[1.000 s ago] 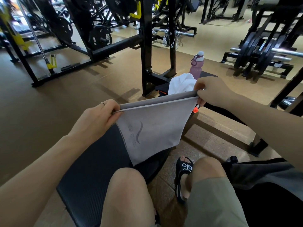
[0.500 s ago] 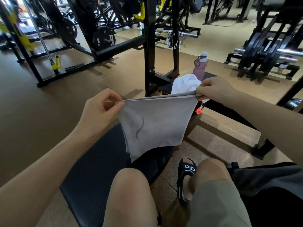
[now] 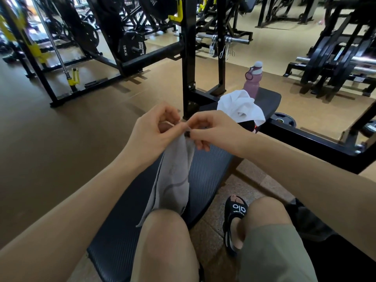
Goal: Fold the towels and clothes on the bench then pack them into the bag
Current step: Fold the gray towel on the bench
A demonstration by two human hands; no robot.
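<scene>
Since the earlier frame, we brought our left hand [image 3: 154, 131] and right hand [image 3: 211, 129] together, folding the grey towel [image 3: 175, 180] in half. Both hands pinched its top corners, and it hung over the bench [image 3: 207, 176] by our knee.

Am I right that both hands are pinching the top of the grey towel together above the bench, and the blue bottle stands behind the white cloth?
Not quite: the bottle is pink, not blue, as the head view shows. The rest holds: left hand and right hand pinch the grey towel above the bench, behind the white cloth.
</scene>
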